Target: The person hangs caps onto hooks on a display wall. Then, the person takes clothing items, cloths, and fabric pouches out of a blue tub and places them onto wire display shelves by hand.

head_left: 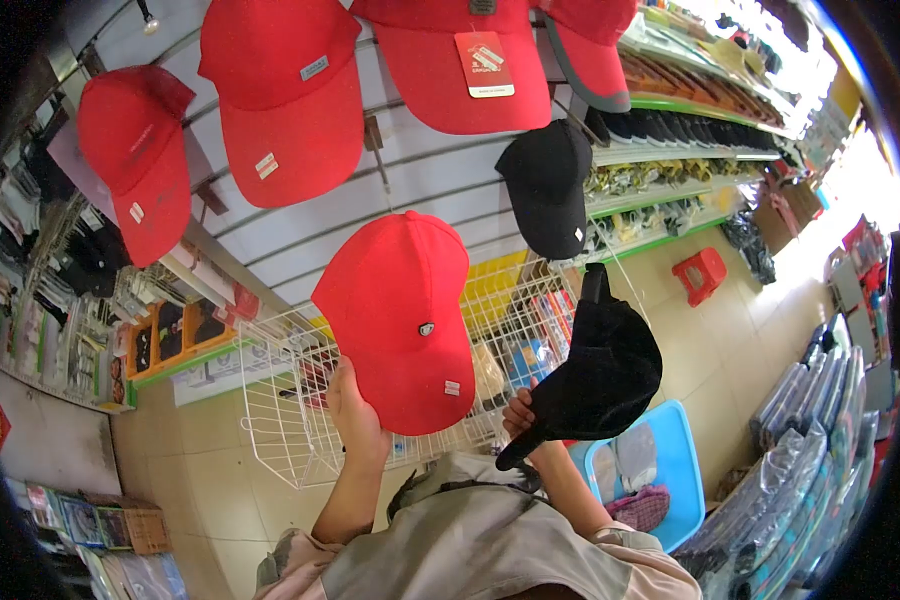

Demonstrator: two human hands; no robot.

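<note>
My left hand (358, 412) grips a red baseball cap (400, 310) by its left side, brim towards me. A small badge sits on its front and a white sticker on the brim; some of my fingers are hidden behind it. In my right hand (523, 415) is a black baseball cap (610, 370), held at its lower left edge and turned sideways. Both caps are up in front of my chest, apart from each other. Just beyond them stands a white wire basket (290, 400) with packaged goods inside.
Red caps (285, 110) and a black cap (548, 185) hang on the slatted wall (420, 180) ahead. A blue bin (685, 480) stands at my right, with a red stool (700, 275) farther off. Plastic-wrapped goods (800, 470) line the right side.
</note>
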